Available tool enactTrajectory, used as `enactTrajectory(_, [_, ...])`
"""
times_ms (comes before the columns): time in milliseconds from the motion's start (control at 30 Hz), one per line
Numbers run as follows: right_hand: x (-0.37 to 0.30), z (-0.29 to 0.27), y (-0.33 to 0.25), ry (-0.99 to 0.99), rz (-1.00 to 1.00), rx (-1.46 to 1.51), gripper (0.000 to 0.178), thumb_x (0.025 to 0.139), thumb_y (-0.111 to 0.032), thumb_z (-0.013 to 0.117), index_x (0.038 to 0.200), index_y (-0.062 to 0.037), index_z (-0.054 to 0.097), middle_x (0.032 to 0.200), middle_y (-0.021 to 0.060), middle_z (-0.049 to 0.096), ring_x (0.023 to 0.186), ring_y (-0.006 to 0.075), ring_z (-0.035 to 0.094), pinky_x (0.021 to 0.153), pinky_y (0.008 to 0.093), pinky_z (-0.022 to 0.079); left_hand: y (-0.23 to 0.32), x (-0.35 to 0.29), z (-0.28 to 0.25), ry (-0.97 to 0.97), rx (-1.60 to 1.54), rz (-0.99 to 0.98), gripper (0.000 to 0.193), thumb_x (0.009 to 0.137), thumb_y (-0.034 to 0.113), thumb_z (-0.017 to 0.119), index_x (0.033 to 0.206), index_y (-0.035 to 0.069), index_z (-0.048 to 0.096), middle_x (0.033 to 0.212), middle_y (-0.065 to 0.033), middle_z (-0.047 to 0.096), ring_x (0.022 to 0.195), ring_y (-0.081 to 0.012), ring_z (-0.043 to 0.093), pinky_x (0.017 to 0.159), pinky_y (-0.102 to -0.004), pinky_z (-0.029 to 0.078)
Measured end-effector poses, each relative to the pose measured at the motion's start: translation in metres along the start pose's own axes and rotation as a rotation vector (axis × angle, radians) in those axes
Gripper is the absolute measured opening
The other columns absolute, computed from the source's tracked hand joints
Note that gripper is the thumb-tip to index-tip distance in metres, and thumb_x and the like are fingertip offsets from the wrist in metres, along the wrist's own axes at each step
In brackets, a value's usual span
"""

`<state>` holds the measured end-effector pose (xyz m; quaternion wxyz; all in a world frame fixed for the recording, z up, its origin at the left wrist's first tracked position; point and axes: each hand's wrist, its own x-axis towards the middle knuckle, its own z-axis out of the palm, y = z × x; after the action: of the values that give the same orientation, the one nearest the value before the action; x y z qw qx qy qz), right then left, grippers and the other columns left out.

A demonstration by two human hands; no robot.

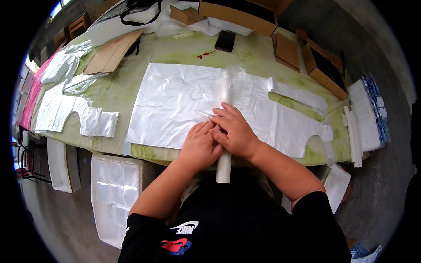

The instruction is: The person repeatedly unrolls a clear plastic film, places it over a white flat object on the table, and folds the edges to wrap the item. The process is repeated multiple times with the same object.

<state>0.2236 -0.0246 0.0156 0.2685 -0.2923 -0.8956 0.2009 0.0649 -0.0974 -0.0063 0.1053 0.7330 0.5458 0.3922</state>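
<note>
A large white plastic carrier bag (pixel 175 103) lies flat and wrinkled before me, its cut-out handles to the right. Across it, pointing away from me, runs a pale roll of plastic film (pixel 223 168), its near end jutting past the table edge. My right hand (pixel 237 133) lies over the roll with its fingers bent across it to the left. Close against it, my left hand (pixel 199 142) is closed, fingertips meeting the right hand's fingers and thumb. Whatever the left fingertips pinch, if anything, is hidden. Loose clear film (pixel 234 74) bunches at the roll's far end.
More white bags (pixel 66 109) lie on the left of the green tablecloth (pixel 153 153). Flat cardboard (pixel 112 55), a black phone (pixel 225 40) and open cardboard boxes (pixel 322 68) stand farther off. White tubes (pixel 352 136) lean at the right edge. A white bin (pixel 114 193) is below left.
</note>
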Motion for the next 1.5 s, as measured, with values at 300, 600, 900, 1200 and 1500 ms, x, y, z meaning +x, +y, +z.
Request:
enactTrajectory(300, [0.015, 0.025, -0.023, -0.021, 0.053, 0.131, 0.026, 0.086, -0.015, 0.073, 0.109, -0.0036, 0.071, 0.122, 0.0187, 0.066, 0.126, 0.0443, 0.053, 0.109, 0.0555, 0.04, -0.011, 0.068, -0.036, -0.091, -0.327, 0.266, 0.027, 0.09, 0.011, 0.067, 0.117, 0.006, 0.071, 0.137, -0.0153, 0.063, 0.137, -0.0376, 0.05, 0.114, -0.049, 0.04])
enactTrajectory(600, [-0.015, 0.031, -0.032, 0.168, -0.253, 0.34, 0.022, 0.076, 0.0, 0.071, 0.097, -0.0061, 0.071, 0.109, 0.013, 0.066, 0.11, 0.0358, 0.059, 0.109, 0.05, 0.041, -0.076, 0.065, -0.018, -0.441, -0.494, 0.045, 0.02, 0.097, 0.027, 0.071, 0.107, 0.01, 0.07, 0.167, -0.0145, 0.037, 0.16, -0.039, 0.016, 0.129, -0.0501, 0.012])
enactTrajectory(900, [0.022, 0.047, -0.051, -0.18, -0.285, 0.523, 0.015, 0.078, -0.002, 0.071, 0.092, -0.0091, 0.074, 0.085, 0.0038, 0.067, 0.092, 0.0269, 0.063, 0.091, 0.0417, 0.048, -0.074, 0.063, -0.051, -0.47, -0.355, -0.071, 0.036, 0.091, 0.029, 0.076, 0.125, 0.017, 0.072, 0.171, -0.009, 0.03, 0.161, -0.0413, 0.008, 0.126, -0.0551, 0.022])
enactTrajectory(1200, [-0.003, 0.056, -0.051, 0.098, -0.32, 0.576, 0.017, 0.077, -0.002, 0.071, 0.093, -0.0082, 0.073, 0.087, 0.0082, 0.064, 0.086, 0.0289, 0.062, 0.086, 0.042, 0.05, -0.073, 0.046, -0.046, -0.424, -0.345, -0.1, 0.019, 0.091, 0.024, 0.077, 0.106, 0.014, 0.07, 0.171, -0.0118, 0.029, 0.161, -0.0397, 0.013, 0.125, -0.0495, 0.026])
enactTrajectory(1500, [0.009, 0.06, -0.051, 0.231, -0.218, 0.569, 0.019, 0.079, 0.0, 0.07, 0.097, -0.0063, 0.071, 0.104, 0.0108, 0.065, 0.102, 0.0305, 0.06, 0.097, 0.0417, 0.049, -0.08, 0.049, -0.052, -0.354, -0.438, -0.268, 0.063, 0.084, -0.009, 0.039, 0.13, 0.016, 0.074, 0.171, -0.0102, 0.029, 0.162, -0.0323, 0.013, 0.128, -0.0413, 0.022])
